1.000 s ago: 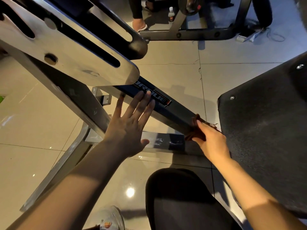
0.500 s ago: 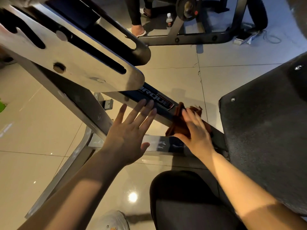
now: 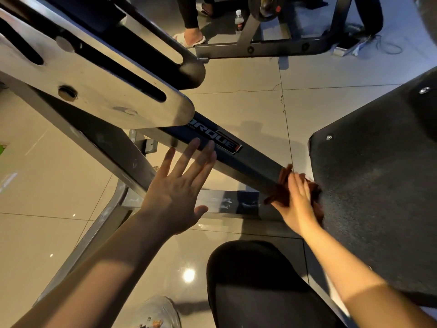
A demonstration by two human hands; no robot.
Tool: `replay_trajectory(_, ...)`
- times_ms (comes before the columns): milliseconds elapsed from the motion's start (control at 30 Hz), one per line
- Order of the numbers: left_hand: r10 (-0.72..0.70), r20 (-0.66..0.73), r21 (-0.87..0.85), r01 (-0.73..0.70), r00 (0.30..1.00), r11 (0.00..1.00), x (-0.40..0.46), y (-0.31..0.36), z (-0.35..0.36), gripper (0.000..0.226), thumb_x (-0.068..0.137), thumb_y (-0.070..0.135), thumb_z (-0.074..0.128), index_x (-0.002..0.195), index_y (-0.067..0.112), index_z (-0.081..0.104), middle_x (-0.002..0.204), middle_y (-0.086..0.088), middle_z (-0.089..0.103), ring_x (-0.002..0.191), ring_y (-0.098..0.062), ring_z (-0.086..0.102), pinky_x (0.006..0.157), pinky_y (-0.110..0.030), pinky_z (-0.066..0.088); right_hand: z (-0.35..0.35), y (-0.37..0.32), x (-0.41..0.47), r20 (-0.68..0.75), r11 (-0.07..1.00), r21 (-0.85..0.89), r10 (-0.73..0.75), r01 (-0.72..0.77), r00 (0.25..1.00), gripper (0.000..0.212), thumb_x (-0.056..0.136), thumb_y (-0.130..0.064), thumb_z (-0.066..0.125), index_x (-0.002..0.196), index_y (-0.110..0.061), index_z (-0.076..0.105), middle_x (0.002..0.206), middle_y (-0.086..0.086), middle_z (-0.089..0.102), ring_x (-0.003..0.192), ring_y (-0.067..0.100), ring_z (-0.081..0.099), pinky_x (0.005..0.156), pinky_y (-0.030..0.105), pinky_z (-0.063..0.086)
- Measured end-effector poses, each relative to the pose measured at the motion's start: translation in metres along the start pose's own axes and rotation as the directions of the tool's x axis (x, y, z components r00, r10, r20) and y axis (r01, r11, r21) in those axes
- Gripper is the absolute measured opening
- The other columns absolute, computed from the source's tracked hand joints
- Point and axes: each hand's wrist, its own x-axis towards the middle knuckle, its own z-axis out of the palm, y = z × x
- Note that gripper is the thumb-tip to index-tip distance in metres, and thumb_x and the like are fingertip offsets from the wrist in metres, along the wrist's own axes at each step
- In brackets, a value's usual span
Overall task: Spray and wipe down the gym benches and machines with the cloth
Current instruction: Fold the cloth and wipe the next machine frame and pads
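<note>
A dark metal frame bar [image 3: 250, 162] with a "TORQUE" label slants down from the upper left toward a black textured pad [image 3: 378, 185] on the right. My right hand [image 3: 296, 202] presses a reddish-brown cloth [image 3: 282, 185] with straight fingers onto the lower end of the bar, right at the pad's edge. My left hand [image 3: 179, 185] hovers with spread, straight fingers beside the bar near the label and holds nothing. No spray bottle shows in view.
A large silver slotted metal plate [image 3: 94, 86] overhangs at the upper left. A silver base frame [image 3: 220, 202] lies on the tiled floor. Another machine's frame [image 3: 260, 47], a small bottle [image 3: 239, 20] and a person's slippered foot [image 3: 189, 39] are at the back. My dark-clothed knee [image 3: 255, 280] is below.
My right hand slid the cloth up the bar toward the label, then back down to the pad's edge. My left hand stayed spread beside the bar.
</note>
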Motion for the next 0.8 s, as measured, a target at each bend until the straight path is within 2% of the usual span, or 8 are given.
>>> replay_trajectory(100, -0.007, 0.014, -0.005, 0.007, 1.0, 1.0, 0.0, 0.001, -0.002, 0.103, 0.091, 0.069, 0.032, 0.136, 0.018, -0.045, 0.14, -0.005, -0.055, 0.131, -0.029, -0.047, 0.116, -0.054, -0.017, 0.008, -0.057, -0.01, -0.082, 0.966, 0.199, -0.15, 0.164, 0.985, 0.087, 0.09, -0.015, 0.064, 0.154, -0.022, 0.005, 0.162, -0.004, 0.0, 0.147, 0.015, -0.012, 0.119, 0.038, -0.008)
replay_trajectory(200, -0.021, 0.003, -0.026, 0.021, 1.0, 0.999, -0.001, 0.002, -0.005, 0.101, 0.092, 0.067, 0.034, 0.135, 0.021, -0.044, 0.141, -0.002, -0.053, 0.131, -0.026, -0.046, 0.113, -0.052, -0.021, 0.019, -0.087, -0.012, -0.165, 0.95, 0.232, -0.175, 0.211, 0.971, 0.087, 0.086, -0.011, 0.066, 0.154, -0.028, 0.014, 0.161, -0.007, 0.008, 0.149, 0.016, -0.007, 0.114, 0.047, -0.013)
replay_trajectory(333, -0.036, -0.001, -0.034, 0.036, 0.999, 0.999, -0.001, 0.005, -0.005, 0.1, 0.091, 0.069, 0.032, 0.135, 0.021, -0.044, 0.141, -0.002, -0.052, 0.132, -0.026, -0.045, 0.113, -0.052, -0.021, 0.03, -0.071, -0.017, -0.228, 0.931, 0.364, 0.054, 0.034, 0.972, 0.082, 0.086, -0.008, 0.064, 0.153, -0.027, 0.019, 0.161, -0.005, 0.013, 0.15, 0.019, -0.002, 0.121, 0.052, 0.009)
replay_trajectory(400, -0.035, -0.039, -0.073, 0.032, 0.999, 0.997, -0.001, 0.004, -0.004, 0.102, 0.09, 0.069, 0.035, 0.134, 0.022, -0.044, 0.143, -0.001, -0.051, 0.133, -0.025, -0.045, 0.112, -0.051, -0.023, 0.031, -0.057, -0.015, -0.234, 0.899, 0.437, 0.153, -0.037, 0.96, 0.081, 0.086, -0.004, 0.062, 0.152, -0.027, 0.021, 0.16, -0.006, 0.014, 0.149, 0.017, -0.001, 0.121, 0.051, 0.011)
replay_trajectory(467, -0.032, -0.078, -0.085, 0.025, 0.996, 0.996, -0.002, 0.002, -0.002, 0.104, 0.089, 0.07, 0.037, 0.135, 0.023, -0.043, 0.144, 0.0, -0.049, 0.134, -0.024, -0.044, 0.112, -0.051, -0.022, 0.031, -0.049, -0.009, -0.253, 0.894, 0.445, 0.174, -0.045, 0.952, 0.08, 0.085, -0.001, 0.061, 0.152, -0.024, 0.024, 0.159, -0.003, 0.018, 0.149, 0.016, 0.003, 0.122, 0.048, 0.007)
replay_trajectory(567, -0.024, -0.027, -0.058, 0.022, 0.999, 0.998, -0.002, 0.002, -0.004, 0.104, 0.09, 0.069, 0.035, 0.129, 0.022, -0.048, 0.14, 0.0, -0.054, 0.131, -0.024, -0.046, 0.115, -0.052, -0.018, 0.026, -0.045, 0.0, -0.233, 0.881, 0.459, 0.247, -0.118, 0.941, 0.074, 0.087, 0.001, 0.056, 0.151, -0.024, 0.027, 0.159, -0.002, 0.02, 0.148, 0.017, 0.005, 0.122, 0.039, 0.0)
replay_trajectory(667, -0.021, -0.005, -0.045, 0.02, 1.0, 0.999, -0.002, 0.002, -0.006, 0.103, 0.09, 0.069, 0.033, 0.126, 0.021, -0.051, 0.138, -0.001, -0.055, 0.131, -0.025, -0.046, 0.116, -0.053, -0.016, 0.025, -0.035, 0.003, -0.209, 0.895, 0.426, 0.242, -0.135, 0.947, 0.07, 0.09, 0.001, 0.053, 0.151, -0.022, 0.027, 0.159, -0.003, 0.018, 0.149, 0.019, 0.002, 0.117, 0.032, -0.004)
replay_trajectory(800, -0.026, -0.006, -0.054, 0.026, 1.0, 0.998, -0.002, 0.003, -0.007, 0.102, 0.09, 0.07, 0.032, 0.128, 0.021, -0.049, 0.14, -0.001, -0.053, 0.132, -0.025, -0.045, 0.116, -0.054, -0.015, 0.021, -0.012, 0.008, -0.183, 0.916, 0.375, 0.222, -0.141, 0.958, 0.073, 0.086, 0.003, 0.062, 0.149, -0.016, 0.03, 0.157, 0.003, 0.025, 0.147, 0.024, 0.012, 0.122, 0.042, 0.009)
